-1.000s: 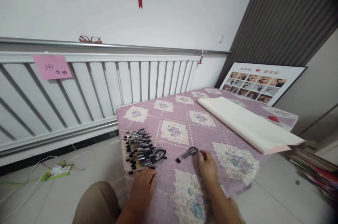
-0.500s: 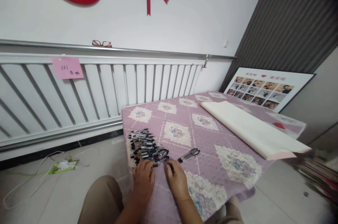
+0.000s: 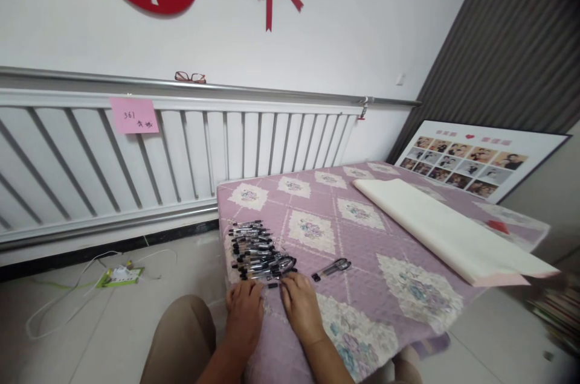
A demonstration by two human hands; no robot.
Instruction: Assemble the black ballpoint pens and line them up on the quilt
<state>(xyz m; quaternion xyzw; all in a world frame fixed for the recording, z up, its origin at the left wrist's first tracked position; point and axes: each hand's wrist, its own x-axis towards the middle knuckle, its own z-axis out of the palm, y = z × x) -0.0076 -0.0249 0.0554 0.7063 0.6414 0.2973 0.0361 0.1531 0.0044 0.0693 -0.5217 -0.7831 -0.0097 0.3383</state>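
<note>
Has the bare left hand [image 3: 244, 311] on a purple cloth with cream floral diamonds [image 3: 347, 244], at the near edge of a pile of clear, black-ended plastic pens [image 3: 259, 262]. Rests the bare right hand [image 3: 302, 308] just to its right, at the same edge. Shows a small cluster of similar pens [image 3: 333, 268] beyond and right of that hand; farther right, a folded cream sheet [image 3: 444, 227].

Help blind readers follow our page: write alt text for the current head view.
A person's left hand and right hand are at the near edge of a pile of pens on a purple floral cloth. More pens lie apart to the right, with a long cream sheet beyond; a white radiator stands behind.
</note>
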